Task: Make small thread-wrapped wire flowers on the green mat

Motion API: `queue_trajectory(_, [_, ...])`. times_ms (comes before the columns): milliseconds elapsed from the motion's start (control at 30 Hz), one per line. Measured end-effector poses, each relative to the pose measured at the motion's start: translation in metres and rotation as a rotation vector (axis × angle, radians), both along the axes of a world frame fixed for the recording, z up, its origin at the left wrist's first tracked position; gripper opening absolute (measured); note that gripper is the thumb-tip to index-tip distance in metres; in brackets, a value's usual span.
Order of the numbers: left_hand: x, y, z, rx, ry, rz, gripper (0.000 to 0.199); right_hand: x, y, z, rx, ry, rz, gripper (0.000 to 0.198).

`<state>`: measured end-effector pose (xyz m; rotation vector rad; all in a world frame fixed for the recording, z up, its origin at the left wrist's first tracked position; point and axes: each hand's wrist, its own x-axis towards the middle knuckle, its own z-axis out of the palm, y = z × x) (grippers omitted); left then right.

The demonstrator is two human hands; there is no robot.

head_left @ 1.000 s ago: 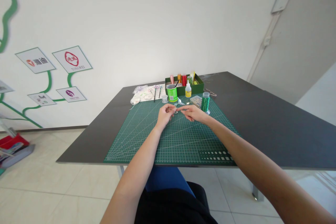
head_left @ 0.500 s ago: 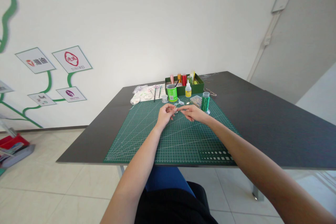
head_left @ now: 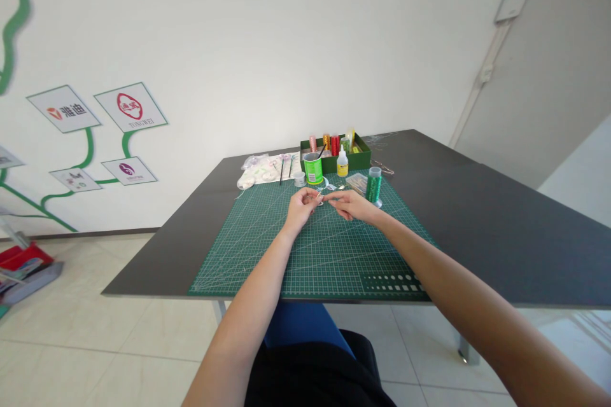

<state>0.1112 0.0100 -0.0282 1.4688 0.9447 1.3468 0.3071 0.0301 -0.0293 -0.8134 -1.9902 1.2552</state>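
A small pale piece (head_left: pixel 321 203) is pinched in the closed fingertips of the left hand (head_left: pixel 300 205). The right hand (head_left: pixel 352 205) is held half curled, index finger extended to the piece; whether anything is gripped there cannot be told. The cutting mat (head_left: pixel 315 261) is spread to the table's (head_left: pixel 477 222) near edge; beyond, reach is bounded by the green can (head_left: pixel 313 172).

Single head-worn camera; looks forward and down over the lap (head_left: pixel 300 325), along both forearms (head_left: pixel 264 270); fingers (head_left: pixel 335 196) mid-frame, well apart from it; worktop (head_left: pixel 157 261) spans midground; wall (head_left: pixel 305 44) beyond, floor (head_left: pixel 95 324) below.
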Motion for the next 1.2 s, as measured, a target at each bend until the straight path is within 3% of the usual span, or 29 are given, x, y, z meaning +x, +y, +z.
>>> queue_trajectory(400, [0.0019,-0.0029,0.0049,-0.024,-0.060,-0.002,0.038,0.0004,-0.0046,0.0046,0.009,-0.011,0.016,0.050])
queue_trajectory(1200, [-0.0005,-0.0016,0.0025,-0.008,0.030,0.013,0.037,0.0003,-0.0024,0.0021,0.006,-0.007,0.007,0.053])
